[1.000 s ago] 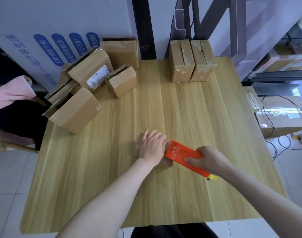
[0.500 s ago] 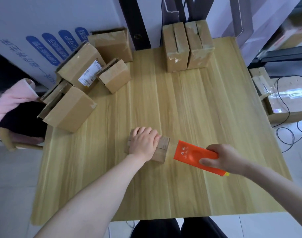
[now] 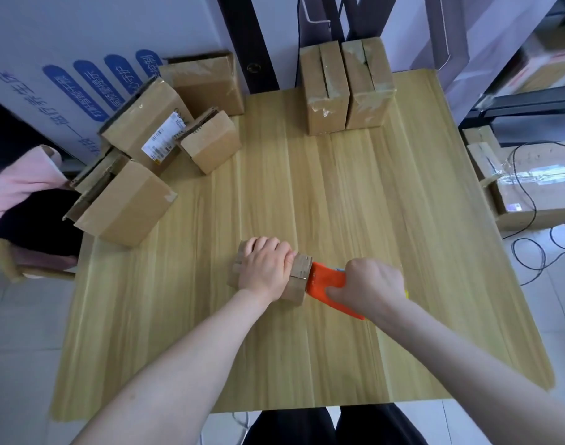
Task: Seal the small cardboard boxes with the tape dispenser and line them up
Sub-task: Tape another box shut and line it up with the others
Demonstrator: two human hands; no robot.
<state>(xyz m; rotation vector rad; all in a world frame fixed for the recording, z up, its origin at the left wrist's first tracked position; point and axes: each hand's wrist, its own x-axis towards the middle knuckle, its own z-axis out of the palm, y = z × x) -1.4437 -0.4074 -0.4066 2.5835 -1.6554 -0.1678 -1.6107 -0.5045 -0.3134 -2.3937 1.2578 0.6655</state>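
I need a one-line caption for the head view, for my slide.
Left hand holds a small cardboard box on the table; right hand grips the orange tape dispenser at its end.

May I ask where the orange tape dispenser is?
Head view: the orange plastic tape dispenser is held in the right hand, right of centre, touching the small cardboard box under the left hand.

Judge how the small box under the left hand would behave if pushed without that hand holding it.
It would probably slide: the box looks small and light on a smooth table, and the left hand holds it down. Rolling or tipping seems unlikely: it sits low and flat-sided.
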